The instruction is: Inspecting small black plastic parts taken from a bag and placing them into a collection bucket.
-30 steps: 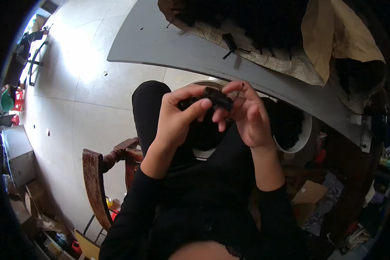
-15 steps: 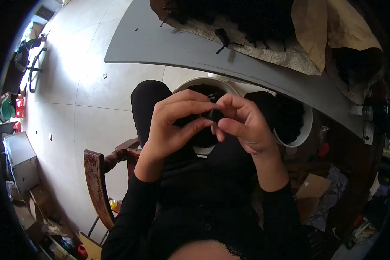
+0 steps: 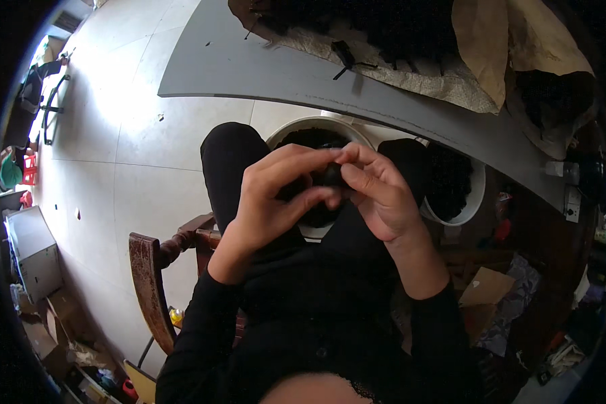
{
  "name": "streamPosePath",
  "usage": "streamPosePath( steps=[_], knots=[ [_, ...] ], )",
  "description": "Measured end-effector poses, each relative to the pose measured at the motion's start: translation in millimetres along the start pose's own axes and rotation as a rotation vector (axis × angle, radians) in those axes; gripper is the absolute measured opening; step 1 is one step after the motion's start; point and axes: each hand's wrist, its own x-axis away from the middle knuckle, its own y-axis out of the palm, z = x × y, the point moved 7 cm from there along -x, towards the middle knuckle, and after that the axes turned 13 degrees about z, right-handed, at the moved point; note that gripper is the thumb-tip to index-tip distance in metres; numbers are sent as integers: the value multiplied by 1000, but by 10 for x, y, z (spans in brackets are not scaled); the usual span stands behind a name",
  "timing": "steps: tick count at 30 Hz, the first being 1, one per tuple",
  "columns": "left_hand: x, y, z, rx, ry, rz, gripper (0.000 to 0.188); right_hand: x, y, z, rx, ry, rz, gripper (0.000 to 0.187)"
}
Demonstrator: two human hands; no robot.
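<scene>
Pinching small black part (image 3: 332, 176) in our right hand (image 3: 386, 200); left hand (image 3: 261, 190) curls just left of it, grip we can't tell.

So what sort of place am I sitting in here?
Possibly a small, cluttered workshop, perhaps in a home: there's a grey table bearing a dark heap, a pale bucket of dark material, and cardboard boxes at the left.

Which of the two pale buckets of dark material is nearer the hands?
The bucket between the knees: the left hand and right hand partly cover it in view. The other bucket sits right of the right knee.
</scene>
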Motion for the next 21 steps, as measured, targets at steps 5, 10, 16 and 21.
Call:
streamPosePath(
  steps=[5, 10, 16, 21],
  knots=[
    [13, -105, 12, 103, 125, -49, 30, 103, 153, 22, -25, 95, -96, 27],
    [13, -83, 93, 60, 148, -33, 27, 141, 72, 66, 22, -75, -68, 37],
    [36, -78, 79, 204, 240, -216, 30, 170, 109, 103, 149, 157, -172, 30],
    [49, -2, 132, 281, 243, -395, 27, 263, 156, 173, 334, 317, -342, 31]
  ],
)
